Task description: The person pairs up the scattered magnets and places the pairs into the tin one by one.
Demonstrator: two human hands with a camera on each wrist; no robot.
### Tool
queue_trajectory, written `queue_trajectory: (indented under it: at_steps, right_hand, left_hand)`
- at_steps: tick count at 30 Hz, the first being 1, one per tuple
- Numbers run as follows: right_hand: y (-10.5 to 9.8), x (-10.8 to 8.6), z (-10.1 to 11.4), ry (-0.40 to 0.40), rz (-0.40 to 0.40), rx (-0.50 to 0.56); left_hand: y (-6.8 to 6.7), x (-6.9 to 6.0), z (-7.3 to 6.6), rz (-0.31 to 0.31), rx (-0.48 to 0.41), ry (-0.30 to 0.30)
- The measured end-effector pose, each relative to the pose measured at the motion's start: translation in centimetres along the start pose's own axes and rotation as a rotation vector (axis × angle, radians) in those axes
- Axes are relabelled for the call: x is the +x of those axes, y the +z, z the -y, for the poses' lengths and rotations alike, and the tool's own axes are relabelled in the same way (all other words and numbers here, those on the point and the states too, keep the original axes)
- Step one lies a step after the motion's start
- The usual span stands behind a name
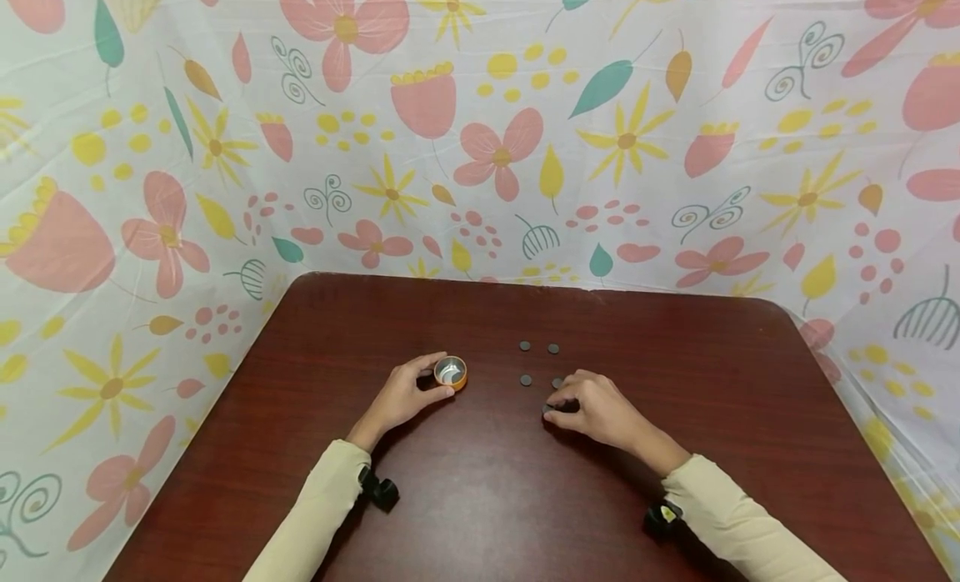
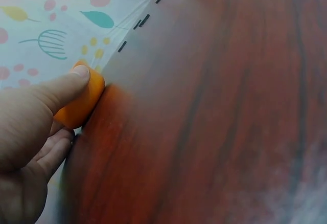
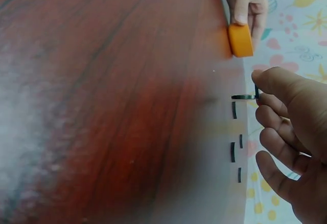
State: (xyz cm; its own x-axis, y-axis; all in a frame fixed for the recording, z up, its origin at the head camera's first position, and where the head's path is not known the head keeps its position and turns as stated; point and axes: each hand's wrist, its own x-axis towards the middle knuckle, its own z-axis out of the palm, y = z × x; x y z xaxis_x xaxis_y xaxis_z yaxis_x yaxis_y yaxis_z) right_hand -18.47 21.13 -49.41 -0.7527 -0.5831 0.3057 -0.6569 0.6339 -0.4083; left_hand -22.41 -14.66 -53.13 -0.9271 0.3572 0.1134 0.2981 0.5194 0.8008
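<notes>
In the head view my left hand (image 1: 401, 396) holds a small round orange tin (image 1: 461, 384) with a silvery inside, its mouth facing up on the table. Thumb and fingers lie on either side of the tin's wall, as the left wrist view also shows. To the right, my right hand (image 1: 600, 408) pinches a thin dark disc (image 3: 243, 97) between thumb and fingertip. A second dark edge shows against the thumb there; whether it is another disc I cannot tell. Beyond that hand lie several flat dark discs (image 1: 526, 380), one disc (image 1: 557, 383) partly behind the fingers.
The brown wooden table (image 1: 465, 499) has rounded far corners. A flower-printed cloth (image 1: 495, 82) hangs around its back and sides. Each wrist carries a small black camera, such as the left wrist camera (image 1: 380, 489).
</notes>
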Motion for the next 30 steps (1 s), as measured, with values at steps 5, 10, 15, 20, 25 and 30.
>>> queue_trajectory:
  at_steps: [5,10,15,20,25,30]
  right_hand:
    - [-0.6,0.7,0.3,-0.034,-0.017,-0.006]
    - [-1.4,2.2,0.4,-0.052,-0.008,0.031]
    - [-1.5,4.1,0.4,-0.079,-0.001,0.073]
    - [-0.9,6.2,0.4,-0.101,-0.023,0.108]
    - [0.2,8.2,0.5,-0.145,-0.032,0.16]
    - [1.6,9.7,0.6,-0.135,-0.01,0.235]
  left_hand:
    - [0.1,0.1,0.1,0.004,-0.019,0.007]
    - [0.1,0.1,0.3,0.001,-0.045,0.022]
    - [0.0,0.1,0.4,0.003,-0.059,0.011]
    - [0.0,0.3,0.4,0.01,-0.06,0.003]
    - [-0.1,0.3,0.4,0.006,-0.059,-0.001]
    - [0.0,0.3,0.3,0.008,-0.063,0.001]
